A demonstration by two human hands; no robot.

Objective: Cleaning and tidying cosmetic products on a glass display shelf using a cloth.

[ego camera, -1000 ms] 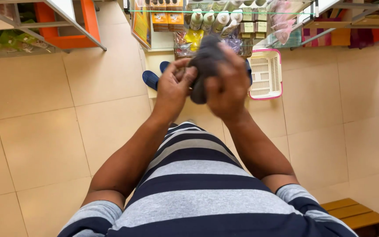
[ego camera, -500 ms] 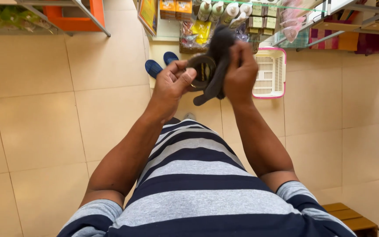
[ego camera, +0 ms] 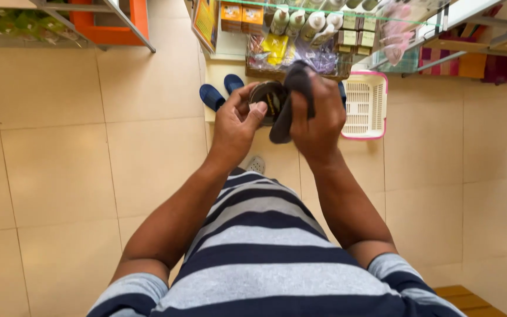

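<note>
My left hand (ego camera: 237,120) grips a small round dark tin (ego camera: 269,97) by its edge, thumb on its face. My right hand (ego camera: 318,114) is closed around a dark grey cloth (ego camera: 291,97) and presses it against the tin's right side. Both hands are raised in front of my chest, above my striped shirt (ego camera: 259,246). The cloth covers part of the tin.
A glass shelf with bottles and small boxes (ego camera: 306,26) stands ahead. A white and pink plastic basket (ego camera: 364,105) and a pair of blue slippers (ego camera: 218,91) lie on the beige tiled floor. An orange rack (ego camera: 107,23) is at upper left, a wooden stool (ego camera: 470,296) at lower right.
The dark cloth, earlier bunched over the tin, has slid to its right side, exposing the tin's face. My view has tipped slightly and the hands sit a little lower.
</note>
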